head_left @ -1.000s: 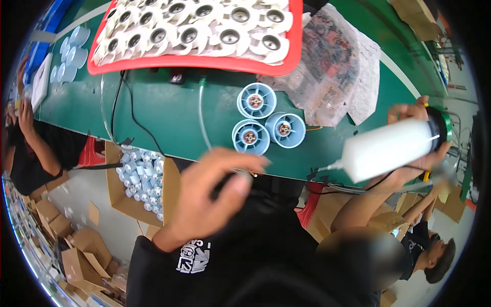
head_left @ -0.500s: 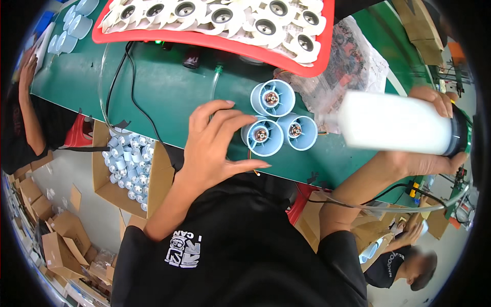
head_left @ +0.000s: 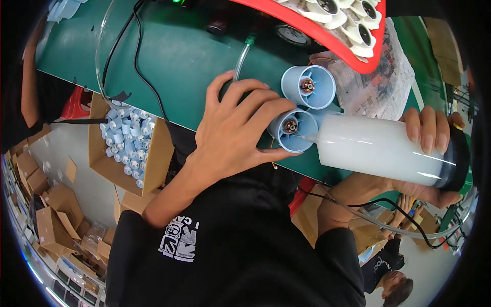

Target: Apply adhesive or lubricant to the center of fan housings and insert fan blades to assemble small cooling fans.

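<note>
My right hand (head_left: 427, 130) is wrapped round a large dispensing syringe (head_left: 373, 148), a clear barrel with milky white contents and a black end cap. The syringe lies nearly level, its thin tip reaching inside a light blue plastic cup (head_left: 307, 134) beside the coppery motor part (head_left: 290, 126) at its centre. My left hand (head_left: 238, 130) grips that cup from the left, thumb at the near side and fingers at the far side. A second blue cup (head_left: 323, 84) with a similar core stands just behind. Most of a third cup (head_left: 330, 113) is hidden by the syringe.
A red tray (head_left: 327, 38) of white fan blades sits at the far side, near a round gauge (head_left: 293, 35) and a clear hose (head_left: 242, 61). Black cables (head_left: 137, 66) cross the green table. A carton (head_left: 95, 153) of blue parts stands left. Other people are at both sides.
My right hand has lowered the syringe and brought its tip into the near cup. My left hand has closed on that cup. The view has shifted, putting the tray further right.
</note>
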The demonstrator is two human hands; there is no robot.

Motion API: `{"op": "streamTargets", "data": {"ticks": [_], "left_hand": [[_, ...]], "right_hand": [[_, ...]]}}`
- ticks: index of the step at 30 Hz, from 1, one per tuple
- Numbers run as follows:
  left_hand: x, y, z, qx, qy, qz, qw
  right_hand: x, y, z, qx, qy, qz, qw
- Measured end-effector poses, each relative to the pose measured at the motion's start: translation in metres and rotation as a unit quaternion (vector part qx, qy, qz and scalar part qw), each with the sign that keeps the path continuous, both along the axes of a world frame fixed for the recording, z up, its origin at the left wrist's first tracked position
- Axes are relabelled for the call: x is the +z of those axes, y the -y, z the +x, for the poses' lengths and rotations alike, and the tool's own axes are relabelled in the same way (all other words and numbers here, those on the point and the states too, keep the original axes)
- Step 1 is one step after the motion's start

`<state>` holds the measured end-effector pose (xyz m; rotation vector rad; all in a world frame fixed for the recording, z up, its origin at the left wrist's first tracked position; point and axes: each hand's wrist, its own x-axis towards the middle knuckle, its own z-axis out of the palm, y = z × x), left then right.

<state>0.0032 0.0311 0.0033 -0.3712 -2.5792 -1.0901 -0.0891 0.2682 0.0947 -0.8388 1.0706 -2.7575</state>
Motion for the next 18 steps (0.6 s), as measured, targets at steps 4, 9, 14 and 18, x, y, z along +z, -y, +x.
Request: {"op": "streamTargets", "data": {"ticks": [4, 9, 14, 18], "left_hand": [[-0.0015, -0.0009, 0.0005, 0.005, -0.003, 0.011, 1.000], [-0.0008, -0.0014, 0.0008, 0.007, -0.001, 0.018, 1.000], [0.0012, -0.0003, 0.0015, 0.006, 0.003, 0.002, 1.000], [0.0014, -0.0003, 0.0010, 0.004, 0.007, 0.001, 1.000]], "right_hand": [[-0.0008, 0.0045, 0.0054, -0.033, 0.041, 0.022, 0.998], [-0.0062, 0.0037, 0.0041, -0.054, 0.011, 0.018, 0.998], [-0.0072, 0.0006, 0.0040, -0.043, 0.006, 0.031, 0.999], [-0.0018, 0.0083, 0.0068, -0.029, -0.002, 0.027, 0.999]]}}
